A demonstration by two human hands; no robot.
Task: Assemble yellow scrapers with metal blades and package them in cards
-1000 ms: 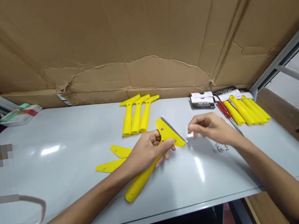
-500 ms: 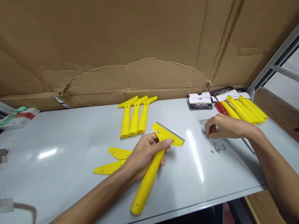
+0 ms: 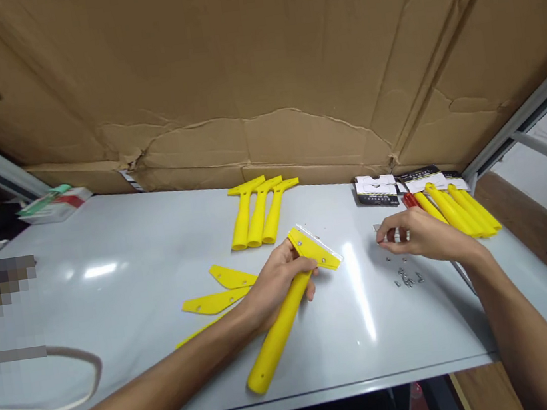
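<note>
Yellow scraper [image 3: 282, 325]: within the left grip [image 3: 279, 277], head directed away from the person, handle slanting back toward the near edge of the counter [image 3: 423, 343].
Left grip: grasping the scraper at its neck, thumb laid across the face, fingers curled behind.
Right grip [image 3: 417, 233]: thumb and index tips drawn together, wrist bent leftward; cannot tell whether anything is pinched.
Screws [image 3: 406, 277]: loose on the counter, just nearer the person than the right grip.
Screwdriver [image 3: 410, 200]: red handle just beyond the right grip, shaft passing beneath the wrist.
Yellow plates [image 3: 215, 301]: left of the left grip, partly behind the forearm.
</note>
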